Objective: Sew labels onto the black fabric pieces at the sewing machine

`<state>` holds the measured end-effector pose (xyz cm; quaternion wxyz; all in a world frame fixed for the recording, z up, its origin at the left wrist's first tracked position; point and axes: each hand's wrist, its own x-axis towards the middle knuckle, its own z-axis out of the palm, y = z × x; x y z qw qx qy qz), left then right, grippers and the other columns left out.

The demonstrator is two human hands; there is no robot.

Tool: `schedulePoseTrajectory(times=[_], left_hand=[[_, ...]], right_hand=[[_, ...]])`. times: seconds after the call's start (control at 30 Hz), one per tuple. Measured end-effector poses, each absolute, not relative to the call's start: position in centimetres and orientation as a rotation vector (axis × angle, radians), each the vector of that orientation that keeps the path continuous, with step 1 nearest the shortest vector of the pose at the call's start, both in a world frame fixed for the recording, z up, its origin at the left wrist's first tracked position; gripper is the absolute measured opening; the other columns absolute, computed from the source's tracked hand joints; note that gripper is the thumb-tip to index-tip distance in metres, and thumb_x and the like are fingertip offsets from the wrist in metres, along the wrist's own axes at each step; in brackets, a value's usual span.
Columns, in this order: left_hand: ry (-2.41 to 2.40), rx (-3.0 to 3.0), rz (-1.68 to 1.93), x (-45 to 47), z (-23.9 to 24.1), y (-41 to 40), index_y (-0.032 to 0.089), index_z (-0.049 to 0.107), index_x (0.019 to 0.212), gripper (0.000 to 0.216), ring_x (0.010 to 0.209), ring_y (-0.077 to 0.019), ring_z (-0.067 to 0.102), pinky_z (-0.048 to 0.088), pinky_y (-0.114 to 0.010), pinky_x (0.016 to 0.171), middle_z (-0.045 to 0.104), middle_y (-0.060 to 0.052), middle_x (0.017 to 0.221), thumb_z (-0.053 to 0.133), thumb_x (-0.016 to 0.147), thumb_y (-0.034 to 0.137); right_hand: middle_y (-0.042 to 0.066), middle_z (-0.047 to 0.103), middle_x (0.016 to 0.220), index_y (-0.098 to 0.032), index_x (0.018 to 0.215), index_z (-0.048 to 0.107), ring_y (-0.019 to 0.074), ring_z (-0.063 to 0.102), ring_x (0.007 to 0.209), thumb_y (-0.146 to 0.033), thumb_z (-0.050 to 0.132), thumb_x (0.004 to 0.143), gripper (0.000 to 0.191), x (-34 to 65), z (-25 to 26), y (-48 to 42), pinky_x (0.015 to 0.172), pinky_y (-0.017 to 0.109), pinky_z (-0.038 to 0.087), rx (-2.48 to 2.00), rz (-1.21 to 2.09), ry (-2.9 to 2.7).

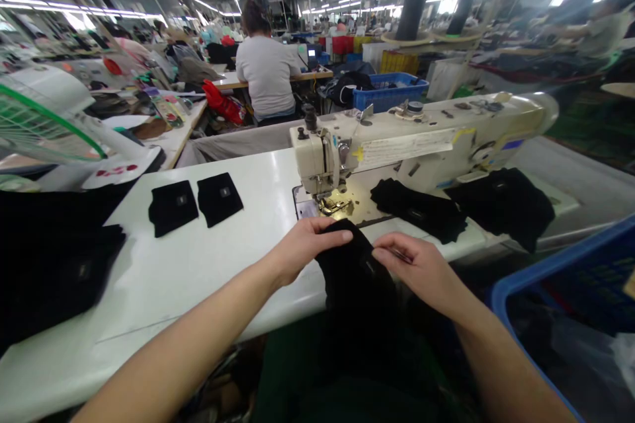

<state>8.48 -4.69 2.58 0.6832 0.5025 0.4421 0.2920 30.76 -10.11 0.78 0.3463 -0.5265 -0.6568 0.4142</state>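
Observation:
A black fabric piece [354,271] hangs over the front edge of the white sewing table [208,264], just before the needle of the cream sewing machine [397,142]. My left hand [302,244] pinches the fabric's upper left edge, fingers closed on it. My right hand [419,268] grips the fabric's right side and also holds a thin metal tool I cannot name. Both hands sit close together in front of the presser foot [331,201].
Two small black labelled pieces [194,203] lie flat on the table to the left. More black garments [466,208] are piled behind the machine at right. A dark fabric stack [49,258] sits far left; a blue bin [570,317] stands at right. A person [268,69] sits ahead, back turned.

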Motion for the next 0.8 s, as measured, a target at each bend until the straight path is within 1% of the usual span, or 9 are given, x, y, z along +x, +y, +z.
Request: schedulePoseTrajectory(times=[0.1, 0.23, 0.3, 0.4, 0.47, 0.57, 0.63, 0.7, 0.8], left_hand=[[1.126, 1.136, 0.793, 6.6, 1.7, -3.9, 0.017, 0.075, 0.082, 0.03, 0.07, -0.0166, 0.065, 0.049, -0.028, 0.07, 0.074, -0.002, 0.079, 0.086, 0.064, 0.039], [1.192, 1.172, 0.761, 4.6, 0.9, -3.3, 0.017, 0.073, 0.079, 0.032, 0.068, -0.0142, 0.062, 0.045, -0.025, 0.066, 0.072, -0.001, 0.075, 0.083, 0.07, 0.046], [1.167, 1.108, 0.737, 4.1, 0.6, -3.1, 0.016, 0.072, 0.08, 0.033, 0.066, -0.0134, 0.062, 0.044, -0.025, 0.064, 0.071, -0.001, 0.074, 0.083, 0.07, 0.046], [1.123, 1.038, 0.773, 3.6, 0.3, -2.6, 0.017, 0.072, 0.084, 0.034, 0.066, -0.013, 0.062, 0.045, -0.024, 0.063, 0.07, -0.001, 0.075, 0.089, 0.061, 0.035], [1.108, 1.035, 0.805, 3.4, 0.2, -2.2, 0.017, 0.074, 0.088, 0.037, 0.067, -0.0132, 0.063, 0.046, -0.024, 0.063, 0.071, -0.001, 0.077, 0.09, 0.058, 0.029], [1.092, 1.036, 0.74, 3.0, 0.3, -1.9, 0.018, 0.076, 0.096, 0.041, 0.071, -0.0145, 0.065, 0.048, -0.026, 0.065, 0.074, -0.003, 0.082, 0.089, 0.058, 0.026], [1.106, 1.033, 0.676, 2.8, 0.5, -1.8, 0.018, 0.077, 0.095, 0.037, 0.071, -0.0153, 0.065, 0.049, -0.027, 0.065, 0.074, -0.005, 0.082, 0.088, 0.06, 0.027], [1.144, 1.049, 0.673, 2.7, 0.7, -1.8, 0.017, 0.077, 0.088, 0.031, 0.07, -0.0152, 0.065, 0.048, -0.027, 0.066, 0.074, -0.005, 0.08, 0.088, 0.062, 0.031], [1.208, 1.112, 0.776, 2.7, 0.7, -1.6, 0.017, 0.076, 0.082, 0.029, 0.068, -0.0138, 0.063, 0.047, -0.026, 0.066, 0.073, -0.002, 0.076, 0.088, 0.06, 0.032]], right_hand=[[-0.001, 0.067, 0.078, -0.02, 0.095, 0.071, 0.0156, 0.061, 0.069, -0.041, 0.067, 0.084, 0.025, 30.2, -1.3, -10.4, 0.065, 0.026, 0.049, -1.367, 1.298, -1.611], [0.0, 0.067, 0.081, -0.018, 0.088, 0.069, 0.0168, 0.062, 0.076, -0.042, 0.065, 0.085, 0.024, 29.4, -3.4, -11.3, 0.069, 0.027, 0.048, -1.388, 1.428, -1.498], [0.0, 0.067, 0.081, -0.019, 0.086, 0.069, 0.0171, 0.063, 0.076, -0.042, 0.064, 0.086, 0.024, 28.9, -4.0, -11.6, 0.069, 0.027, 0.048, -1.409, 1.426, -1.5], [-0.001, 0.066, 0.076, -0.019, 0.083, 0.07, 0.0173, 0.061, 0.073, -0.043, 0.064, 0.085, 0.024, 28.4, -4.6, -12.0, 0.067, 0.027, 0.046, -1.454, 1.367, -1.56], [-0.001, 0.067, 0.077, -0.019, 0.083, 0.07, 0.0181, 0.062, 0.074, -0.042, 0.063, 0.085, 0.024, 28.3, -4.7, -12.2, 0.069, 0.028, 0.046, -1.462, 1.35, -1.584], [0.0, 0.069, 0.08, -0.02, 0.084, 0.07, 0.0198, 0.063, 0.078, -0.042, 0.062, 0.085, 0.024, 28.5, -4.5, -12.4, 0.071, 0.029, 0.047, -1.466, 1.365, -1.586], [0.0, 0.067, 0.076, -0.02, 0.08, 0.069, 0.0198, 0.063, 0.076, -0.043, 0.061, 0.085, 0.025, 28.5, -4.3, -12.5, 0.07, 0.029, 0.047, -1.506, 1.32, -1.595], [0.0, 0.067, 0.074, -0.02, 0.078, 0.068, 0.0196, 0.063, 0.074, -0.043, 0.061, 0.084, 0.025, 28.5, -4.1, -12.6, 0.069, 0.029, 0.047, -1.553, 1.263, -1.604], [0.001, 0.069, 0.08, -0.019, 0.088, 0.07, 0.0199, 0.063, 0.075, -0.041, 0.064, 0.08, 0.024, 28.2, -3.7, -12.6, 0.071, 0.03, 0.048, -1.547, 1.306, -1.56]])
